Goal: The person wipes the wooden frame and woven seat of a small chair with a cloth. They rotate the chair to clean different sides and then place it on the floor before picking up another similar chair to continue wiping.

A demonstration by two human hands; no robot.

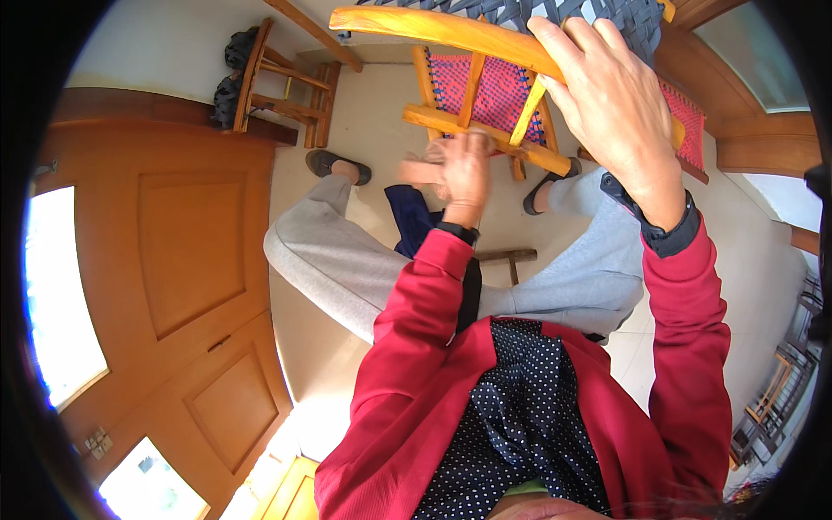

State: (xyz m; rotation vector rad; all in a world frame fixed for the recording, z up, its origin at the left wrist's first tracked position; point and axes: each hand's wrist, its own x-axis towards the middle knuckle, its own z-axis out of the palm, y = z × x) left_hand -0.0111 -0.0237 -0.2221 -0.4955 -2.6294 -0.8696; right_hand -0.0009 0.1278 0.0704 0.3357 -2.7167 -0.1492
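Note:
Across the top of the view is a wooden stool or chair frame [448,31] with a woven seat of grey-blue straps [624,23]. My right hand [601,97] grips its thick upper rail, fingers curled over the wood. Near a lower wooden rail [429,118] of the frame, my left hand [465,162] is blurred by motion; something brownish or a blurred part of the fingers shows beside it, and whether it holds anything is unclear. Behind the rails shows a pink and blue woven seat [491,91]. A dark blue cloth [413,218] lies below my left hand, between my legs.
Another wooden stool [286,104] with dark woven straps stands on its side at the upper left, by an orange-brown wooden door [195,253]. A small wooden piece [513,255] is on the floor between my legs. Another pink woven seat [686,123] shows at the right.

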